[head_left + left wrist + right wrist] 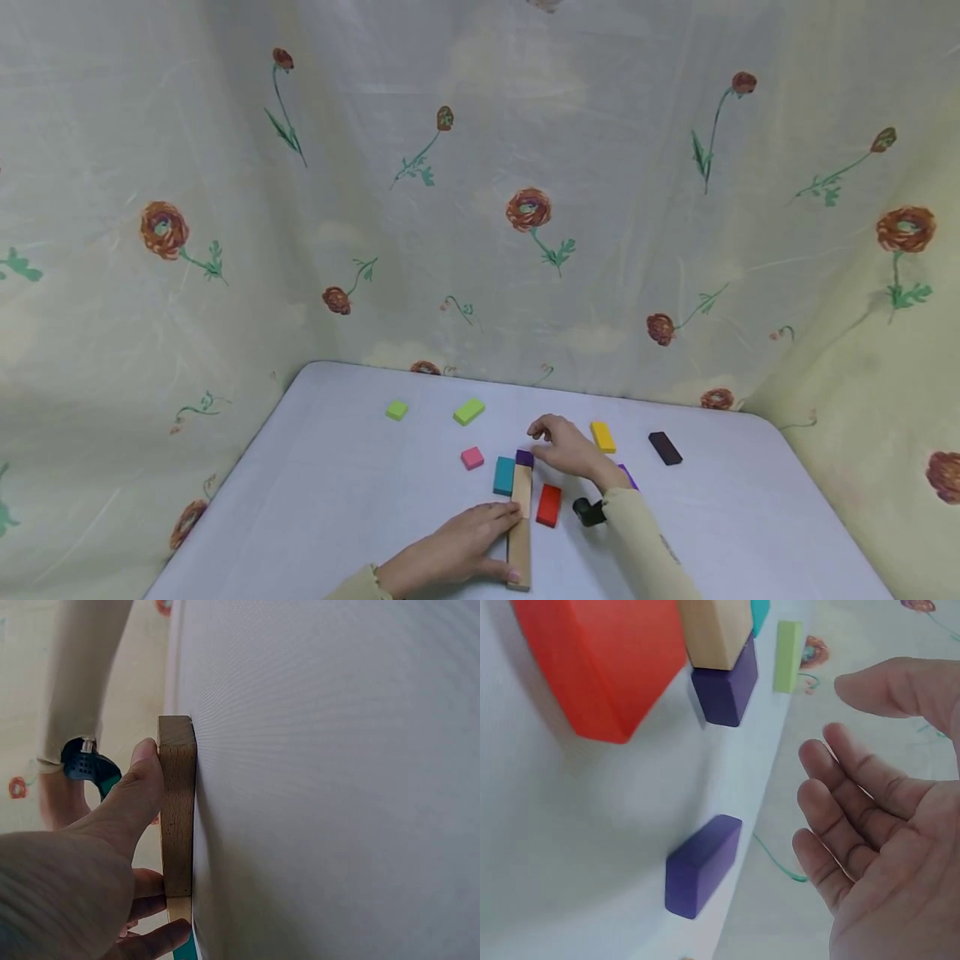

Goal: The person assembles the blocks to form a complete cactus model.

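Observation:
A row of two light wooden blocks lies end to end, the near block [519, 554] and the far block [522, 493]. A small dark purple block [524, 457] caps the far end, lined up with the row. My left hand [465, 542] rests along the wood, thumb on the near block's front end and fingertips around where the two blocks meet. Above and to the right of the purple block hovers my right hand [572, 454], fingers loosely curved and holding nothing. A teal block [504, 476] lies along the row's left side, and a red block [549, 505] lies to its right.
A pink block [472, 458] and two lime green blocks, one small [397, 410] and one longer [468, 412], lie left and back. Rightward are a yellow block [603, 437], a black block [665, 448] and another purple block [705, 866]. Floral cloth [480, 208] hangs around the table.

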A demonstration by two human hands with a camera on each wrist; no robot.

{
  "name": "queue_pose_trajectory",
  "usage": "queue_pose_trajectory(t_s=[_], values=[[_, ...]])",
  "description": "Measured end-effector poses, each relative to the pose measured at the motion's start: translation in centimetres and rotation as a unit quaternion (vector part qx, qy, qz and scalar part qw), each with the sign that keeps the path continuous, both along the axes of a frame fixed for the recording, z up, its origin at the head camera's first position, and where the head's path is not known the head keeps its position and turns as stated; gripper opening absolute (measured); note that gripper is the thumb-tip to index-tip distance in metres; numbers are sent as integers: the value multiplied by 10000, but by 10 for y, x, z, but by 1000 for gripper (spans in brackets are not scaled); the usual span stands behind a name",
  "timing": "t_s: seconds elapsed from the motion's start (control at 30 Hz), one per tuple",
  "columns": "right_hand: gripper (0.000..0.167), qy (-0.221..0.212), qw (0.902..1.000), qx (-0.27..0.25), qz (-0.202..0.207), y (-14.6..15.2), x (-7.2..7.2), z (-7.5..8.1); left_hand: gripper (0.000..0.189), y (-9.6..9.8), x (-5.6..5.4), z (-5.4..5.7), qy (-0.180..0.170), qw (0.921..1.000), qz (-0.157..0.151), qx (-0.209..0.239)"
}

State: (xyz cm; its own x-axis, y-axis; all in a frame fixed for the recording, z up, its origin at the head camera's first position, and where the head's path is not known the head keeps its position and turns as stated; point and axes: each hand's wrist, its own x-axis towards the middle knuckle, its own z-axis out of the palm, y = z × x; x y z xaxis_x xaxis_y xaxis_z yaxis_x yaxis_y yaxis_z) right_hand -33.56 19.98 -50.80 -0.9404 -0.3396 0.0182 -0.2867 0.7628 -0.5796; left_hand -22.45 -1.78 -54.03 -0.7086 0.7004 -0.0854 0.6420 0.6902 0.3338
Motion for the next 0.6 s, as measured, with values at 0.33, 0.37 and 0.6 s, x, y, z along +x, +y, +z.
queue_pose_trajectory(t_s=[0.33, 0.37, 0.6], values=[[38, 370, 9993, 35, -79, 10, 15, 11, 89, 2, 0, -1, -59, 9999, 115, -99], [39, 372, 9993, 78, -72, 11, 17, 11, 89, 2, 0, -1, -61, 9999, 119, -96], [47, 479, 9964, 675, 207, 15, 32, 10, 88, 1, 0, 1, -26, 9999, 126, -82]])
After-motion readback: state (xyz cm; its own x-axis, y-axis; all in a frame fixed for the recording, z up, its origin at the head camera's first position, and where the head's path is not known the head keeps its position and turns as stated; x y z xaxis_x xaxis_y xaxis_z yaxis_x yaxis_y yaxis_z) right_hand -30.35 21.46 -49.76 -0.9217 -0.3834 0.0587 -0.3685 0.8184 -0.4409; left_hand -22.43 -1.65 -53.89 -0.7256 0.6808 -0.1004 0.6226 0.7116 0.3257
